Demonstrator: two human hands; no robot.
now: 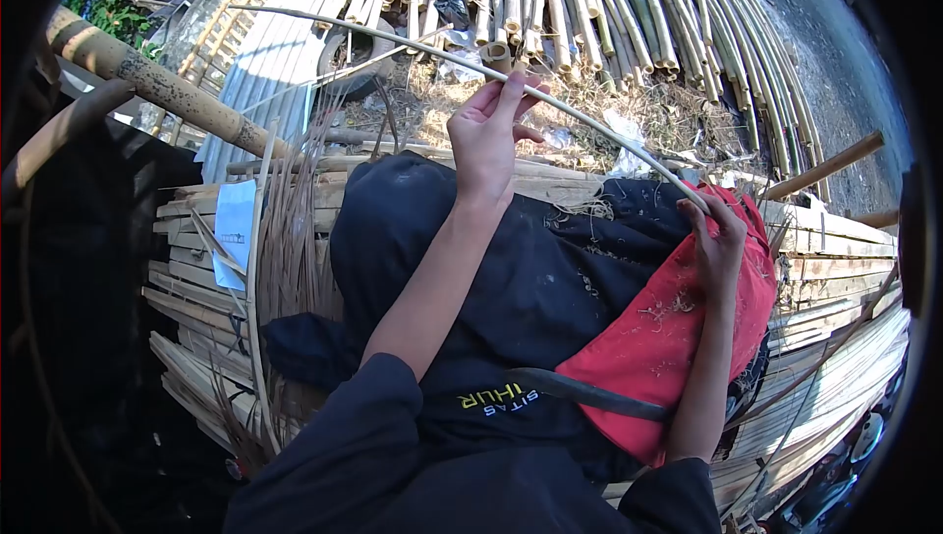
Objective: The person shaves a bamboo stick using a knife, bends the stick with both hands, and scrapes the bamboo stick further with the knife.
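A long thin bamboo strip (599,124) slants across in front of me, from the upper left down to my right knee. My left hand (488,136) pinches it near its middle between thumb and fingers, the other fingers loosely curled. At its lower right end, my right hand (720,234) is closed round the strip, over the red cloth (638,352) on my lap. A dark, flat, blade-like piece (589,394) lies across my lap, one end against my right forearm. Pale shavings are scattered over the red cloth and my dark trousers (422,229).
I sit on a bamboo slat platform (825,269). Many bamboo poles (589,3) lie stacked ahead. On the left are a thick bamboo pole (167,92), a blue-white paper (234,224) and dry fibres (295,249). A tyre (359,67) rests on the ground beyond.
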